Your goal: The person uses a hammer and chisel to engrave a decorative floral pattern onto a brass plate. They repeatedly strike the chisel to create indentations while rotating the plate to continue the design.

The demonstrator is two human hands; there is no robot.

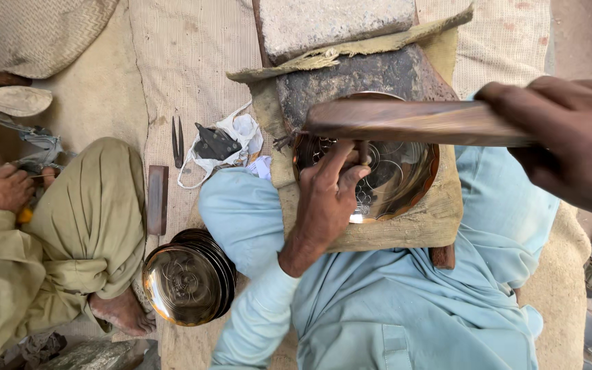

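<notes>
The only package I can see is a crumpled white plastic bag point(238, 137), lying on the woven mat point(186, 62) that covers the floor, just left of the padded block in my lap and above my left knee. It is soft and shapeless, its mouth open toward the mat's left side, with dark metal tools point(214, 144) resting in it. I see no labels, signs or screens anywhere.

Stacked plates point(190, 277) left of knee point(241, 212)
</notes>
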